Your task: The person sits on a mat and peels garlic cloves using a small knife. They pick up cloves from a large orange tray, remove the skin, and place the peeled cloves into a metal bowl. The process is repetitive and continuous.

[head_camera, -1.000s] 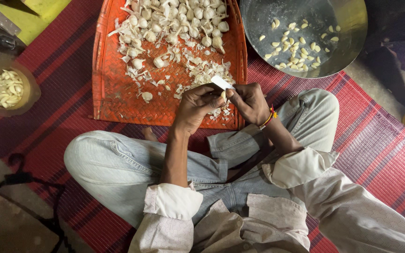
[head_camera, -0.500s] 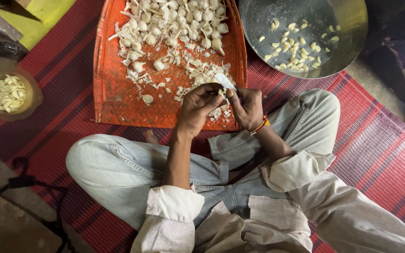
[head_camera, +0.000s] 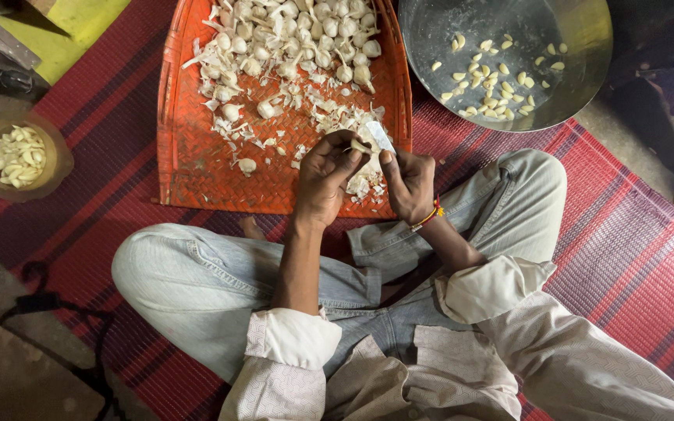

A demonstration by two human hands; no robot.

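At the orange tray's [head_camera: 196, 168] near edge — left hand [head_camera: 323, 181] pinching a garlic clove [head_camera: 360, 146] | right hand [head_camera: 409, 183] gripping a small blade [head_camera: 380, 136] | both hands unmoved since earlier — clove turned slightly.

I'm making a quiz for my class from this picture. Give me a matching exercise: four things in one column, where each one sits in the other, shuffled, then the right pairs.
Things:
1. orange woven tray
2. metal bowl
3. small round jar
4. garlic clove

Places:
A. top right, peeled cloves inside
B. far left, at the mat's edge
C. pinched in the left hand, close to the right hand
D. in front of the crossed legs, heaped with unpeeled garlic and skins

Pairs: 1-D, 2-A, 3-B, 4-C
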